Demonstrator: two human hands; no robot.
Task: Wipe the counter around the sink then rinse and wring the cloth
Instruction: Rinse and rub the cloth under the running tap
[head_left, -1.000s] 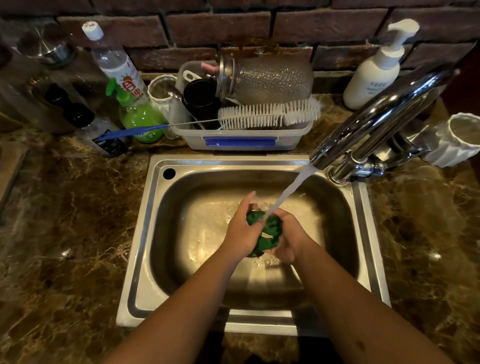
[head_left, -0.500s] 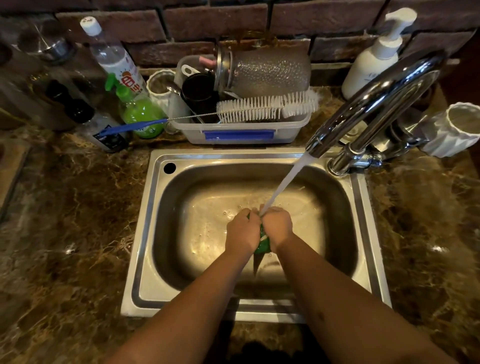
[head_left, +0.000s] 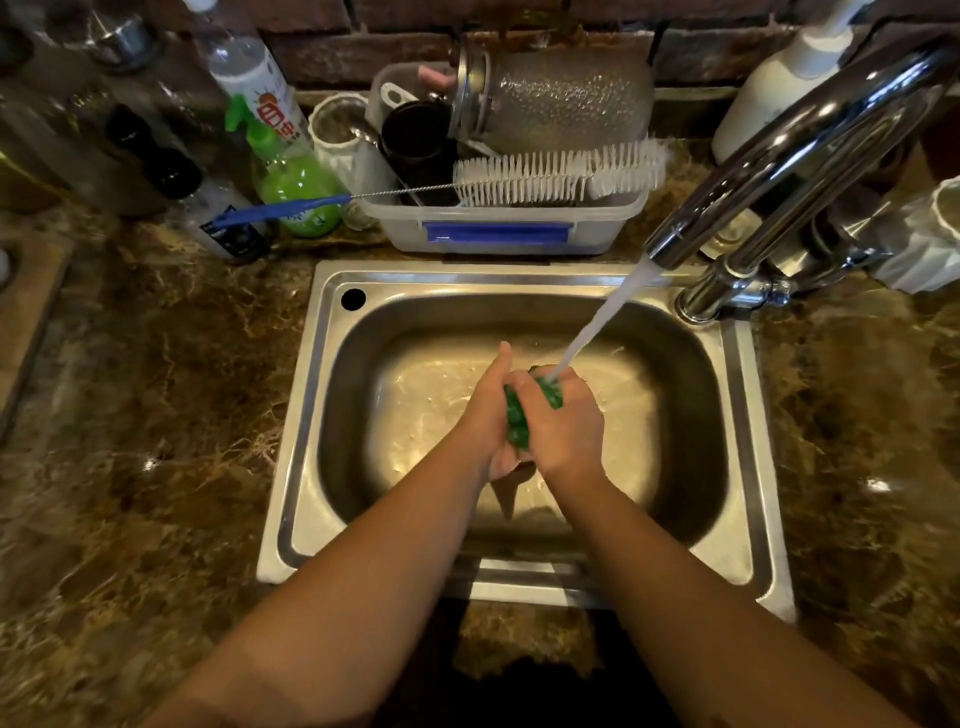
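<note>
Brown marbled bench (head_left: 156, 415) around a steel sink (head_left: 737, 519). Over the basin, my left hand (head_left: 485, 415) and right hand (head_left: 563, 423) are clamped together on the green cloth (head_left: 517, 421), bunched into a wet wad, mostly hidden. Tap (head_left: 779, 150) stream (head_left: 602, 317) lands on its top edge. Half a second ago both fists covered nearly all of it; now more green shows and my left thumb points up.

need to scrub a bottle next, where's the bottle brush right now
In the head view the bottle brush lies across the clear plastic tub behind the sink, its blue handle pointing left past the green bottle.
</note>
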